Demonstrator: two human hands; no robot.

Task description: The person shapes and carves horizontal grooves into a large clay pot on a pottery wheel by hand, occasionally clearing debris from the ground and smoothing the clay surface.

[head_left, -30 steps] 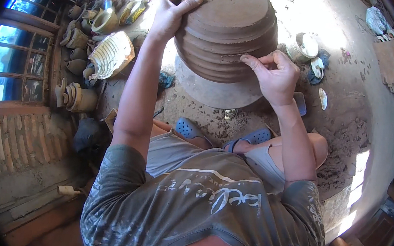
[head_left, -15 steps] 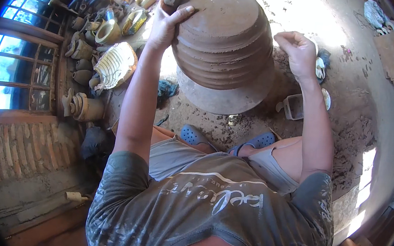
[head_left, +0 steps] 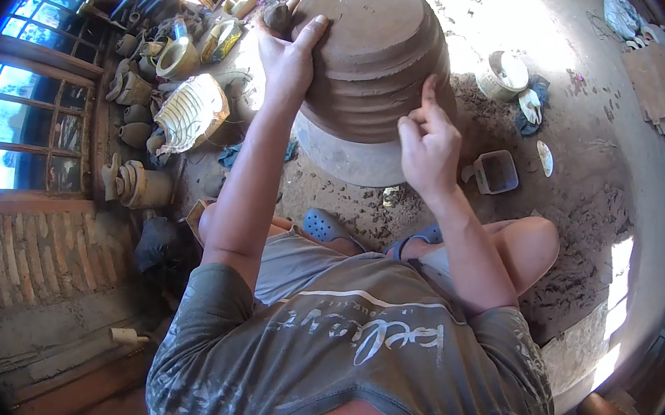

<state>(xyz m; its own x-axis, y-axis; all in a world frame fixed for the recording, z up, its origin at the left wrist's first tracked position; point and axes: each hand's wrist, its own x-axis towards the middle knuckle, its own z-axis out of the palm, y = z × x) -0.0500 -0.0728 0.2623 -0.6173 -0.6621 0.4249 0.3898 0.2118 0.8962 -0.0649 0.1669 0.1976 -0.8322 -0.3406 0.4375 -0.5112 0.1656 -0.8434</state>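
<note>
A large ridged brown clay pot (head_left: 361, 89), with a flat round top, stands on a pale round base (head_left: 346, 156) in front of me. My left hand (head_left: 287, 61) is at the pot's upper left side, thumb laid on the top's edge. Between its fingers is a dark lump of clay (head_left: 278, 17). On the right, my right hand (head_left: 432, 149) has its index finger stretched out against the ridged side. Its thumb is apart and the other fingers are curled, with nothing seen in them.
At right on the soiled floor are a white bucket (head_left: 502, 75), a clear plastic tub (head_left: 496, 173) and a small pale oval piece (head_left: 545, 158). Clay pots (head_left: 144, 186) and a striped shell-like piece (head_left: 192, 112) stand at left below the windows. My legs flank the base.
My right hand has moved left and inward from beside the pot, and its index finger now touches the side. My left hand has shifted slightly, still with the clay lump.
</note>
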